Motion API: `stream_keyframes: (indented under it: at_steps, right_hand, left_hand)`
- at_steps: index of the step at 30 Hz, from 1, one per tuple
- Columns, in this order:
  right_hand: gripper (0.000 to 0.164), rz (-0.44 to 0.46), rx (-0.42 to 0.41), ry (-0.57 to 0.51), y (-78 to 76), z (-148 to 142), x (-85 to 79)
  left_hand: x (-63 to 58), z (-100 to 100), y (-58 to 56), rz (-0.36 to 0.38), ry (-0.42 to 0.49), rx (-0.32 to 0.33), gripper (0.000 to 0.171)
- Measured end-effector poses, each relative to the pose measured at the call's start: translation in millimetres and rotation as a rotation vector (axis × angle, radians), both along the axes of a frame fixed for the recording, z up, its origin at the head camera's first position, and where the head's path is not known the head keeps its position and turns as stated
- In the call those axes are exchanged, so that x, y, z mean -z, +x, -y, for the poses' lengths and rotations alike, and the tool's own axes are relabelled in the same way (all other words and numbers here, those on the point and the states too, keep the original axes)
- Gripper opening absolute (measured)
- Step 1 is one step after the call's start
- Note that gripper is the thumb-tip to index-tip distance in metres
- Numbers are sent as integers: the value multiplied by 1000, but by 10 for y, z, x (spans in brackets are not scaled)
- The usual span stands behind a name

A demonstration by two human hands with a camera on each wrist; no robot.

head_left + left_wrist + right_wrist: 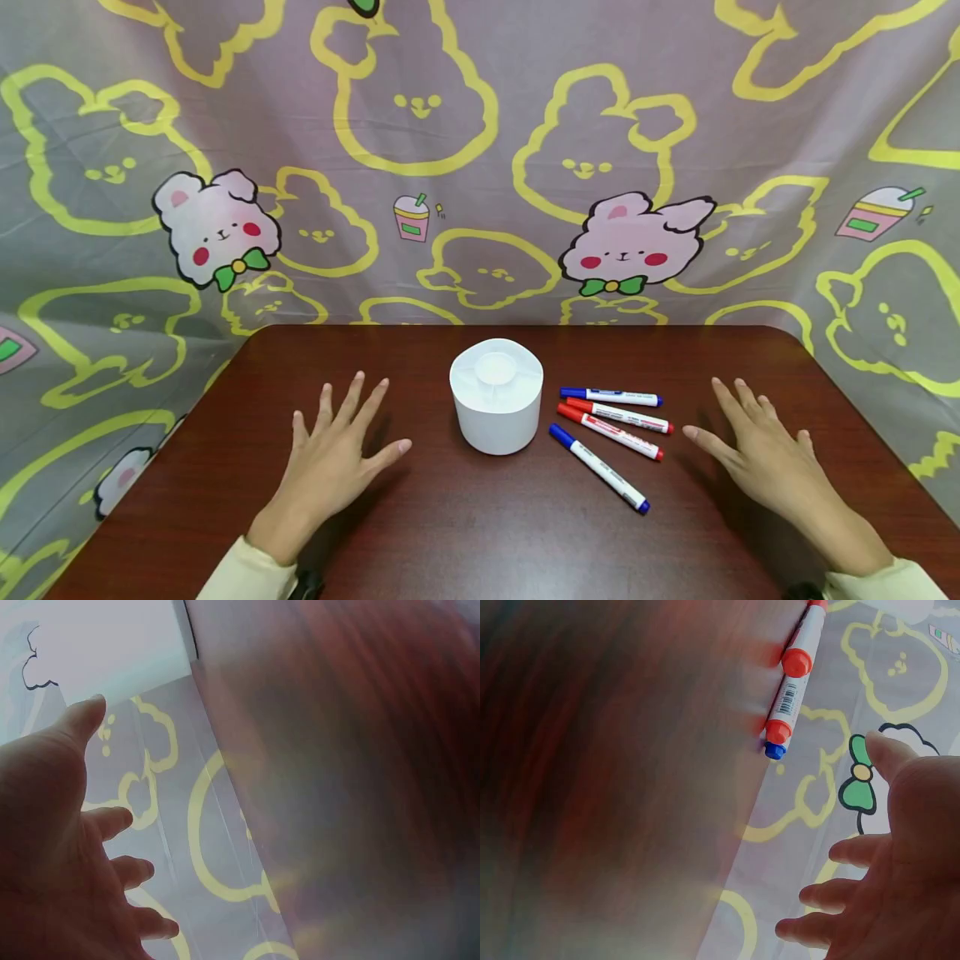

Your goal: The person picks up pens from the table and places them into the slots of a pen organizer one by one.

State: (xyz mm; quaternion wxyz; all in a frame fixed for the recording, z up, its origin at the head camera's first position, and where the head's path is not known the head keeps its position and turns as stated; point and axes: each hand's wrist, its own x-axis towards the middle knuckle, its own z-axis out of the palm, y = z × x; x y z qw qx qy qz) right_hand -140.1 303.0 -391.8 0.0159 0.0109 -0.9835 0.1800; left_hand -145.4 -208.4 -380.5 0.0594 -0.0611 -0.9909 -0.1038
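A white pen holder (498,408) with inner dividers stands upright at the middle of the table. Right of it lie several markers: a blue-capped marker (611,397) at the back, a red-capped marker (621,415) below it, a second red-capped marker (611,432), and another blue-capped marker (600,468) nearest the front. My left hand (333,450), fingers spread, is left of the holder and holds nothing. On the other side, my right hand (772,454) is spread too, its thumb close to the red markers' ends but apart from them. In the right wrist view, marker ends show beyond that hand (885,862).
The dark reddish-brown table (480,533) has rounded back corners. Behind it and at both sides hangs a cloth (480,192) with yellow-outlined bears and rabbits.
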Motion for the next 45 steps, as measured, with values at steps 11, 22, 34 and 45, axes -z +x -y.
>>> stream_keyframes:
  at_steps: [11, 22, 34, 45]
  right_hand:
    - [91, -38, -51, -61, -99, 37, -28]
    - [71, -113, -92, -178, -262, 122, -22]
    - [59, 61, -102, -400, -509, 139, -19]
    - [51, 223, -130, -664, -733, 83, 92]
  left_hand:
    - [15, -172, -99, 87, 251, 64, 101]
    - [78, -478, -246, 161, 731, 191, 109]
    - [124, -658, -335, 201, 898, 270, 110]
    - [171, -745, -401, 257, 1005, 301, 107]
